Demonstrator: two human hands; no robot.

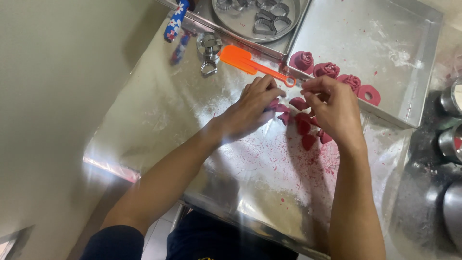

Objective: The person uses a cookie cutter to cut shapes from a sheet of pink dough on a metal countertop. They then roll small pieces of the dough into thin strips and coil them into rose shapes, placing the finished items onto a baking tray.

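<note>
A steel worktop [202,159], floured and flecked red, fills the view; at one o'clock sits a metal tray [414,72] holding dough roses [327,70]. At centre lie red dough petals [303,126], probably soft, light and easily squashed, best lifted by their edges. The left hand [252,108] pinches them, fingers together; the right hand [334,108] curls closed over others.

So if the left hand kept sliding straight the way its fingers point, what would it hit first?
The left hand points up and right across the floured table. The first thing in that line looks like the ring end of the orange spatula, then the tray edge by the dough roses; depth is unclear.
</note>
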